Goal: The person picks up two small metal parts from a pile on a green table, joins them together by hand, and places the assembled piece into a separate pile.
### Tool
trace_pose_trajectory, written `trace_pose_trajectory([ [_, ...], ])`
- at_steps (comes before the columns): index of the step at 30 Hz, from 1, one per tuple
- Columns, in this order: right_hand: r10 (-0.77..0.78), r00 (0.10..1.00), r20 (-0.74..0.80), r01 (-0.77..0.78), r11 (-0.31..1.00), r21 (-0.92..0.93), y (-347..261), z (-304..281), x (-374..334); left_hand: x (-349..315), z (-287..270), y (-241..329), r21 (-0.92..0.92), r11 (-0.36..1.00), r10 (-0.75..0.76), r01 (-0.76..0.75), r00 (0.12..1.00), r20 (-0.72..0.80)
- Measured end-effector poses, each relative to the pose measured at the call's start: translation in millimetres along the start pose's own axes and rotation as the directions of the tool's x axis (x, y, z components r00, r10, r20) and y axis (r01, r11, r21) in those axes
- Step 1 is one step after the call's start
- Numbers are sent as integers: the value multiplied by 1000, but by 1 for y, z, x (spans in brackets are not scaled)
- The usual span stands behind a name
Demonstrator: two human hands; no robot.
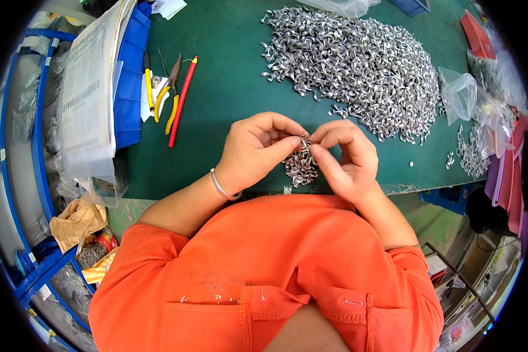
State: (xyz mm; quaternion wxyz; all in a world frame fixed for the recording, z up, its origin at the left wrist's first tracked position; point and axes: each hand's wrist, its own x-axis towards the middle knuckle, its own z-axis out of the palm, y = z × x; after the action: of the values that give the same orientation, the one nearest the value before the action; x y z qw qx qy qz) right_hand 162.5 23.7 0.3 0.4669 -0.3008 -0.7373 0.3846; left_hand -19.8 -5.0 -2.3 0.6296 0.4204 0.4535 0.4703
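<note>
My left hand (pixel 255 149) and my right hand (pixel 347 154) meet near the table's front edge. Between their pinched fingertips is a small curved metal piece (pixel 304 142), partly covered by the fingers. Just under the fingertips lies a little heap of similar silvery pieces (pixel 301 170), close to my body. A far larger pile of shiny, hook-like metal pieces (pixel 352 67) spreads over the green table (pixel 211 76) at the back right, apart from my hands.
Left of my hands lie yellow-handled pliers (pixel 173 94) and a red stick-like tool (pixel 183 102), beside a blue bin (pixel 132 88) with papers. On the right are clear plastic bags (pixel 459 94), a cluster of metal rings (pixel 472 155) and a red tray (pixel 477 35).
</note>
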Motion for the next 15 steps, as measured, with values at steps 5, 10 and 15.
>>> trace_pose_trajectory([
  [5, -51, 985, 164, 117, 897, -426, 18, -8, 25, -1, -15, 2, 623, 758, 87, -195, 976, 200],
  [10, -68, 934, 352, 266, 789, -554, 36, 7, 31, 1, -13, -2, 646, 705, 198, -292, 956, 216],
  [15, 17, 958, 288, 125, 875, -467, 23, -13, 20, 0, -17, 0, 599, 792, 87, -116, 993, 77],
])
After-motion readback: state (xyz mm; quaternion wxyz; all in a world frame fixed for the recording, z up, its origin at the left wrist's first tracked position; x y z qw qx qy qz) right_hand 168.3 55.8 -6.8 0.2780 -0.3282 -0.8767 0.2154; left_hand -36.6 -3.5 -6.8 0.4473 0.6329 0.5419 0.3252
